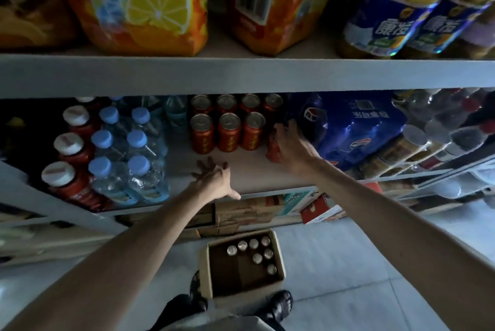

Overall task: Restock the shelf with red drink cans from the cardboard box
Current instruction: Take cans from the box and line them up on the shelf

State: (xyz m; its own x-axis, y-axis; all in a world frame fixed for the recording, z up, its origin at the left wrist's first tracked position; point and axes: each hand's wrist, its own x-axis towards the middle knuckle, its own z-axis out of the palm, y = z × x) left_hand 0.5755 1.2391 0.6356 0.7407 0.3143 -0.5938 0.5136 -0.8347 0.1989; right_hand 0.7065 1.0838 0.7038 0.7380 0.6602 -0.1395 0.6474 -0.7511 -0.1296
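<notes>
Pale shelf board [249, 170] at hand level. On it, the right hand [292, 143] grips a red can [272, 150], just right of two rows of red cans [229, 132] and beside a blue shrink-wrapped pack [356, 127]. To its left, the left hand [214, 180], fingers spread, holds nothing. Below the forearms, the cardboard box [205, 274] on the tiled floor [348, 263] holds seven loose cans [254, 253].

Dim, shadowed shelf interior; brighter pale floor [348, 263]; wide-angle bending and blur toward edges
</notes>
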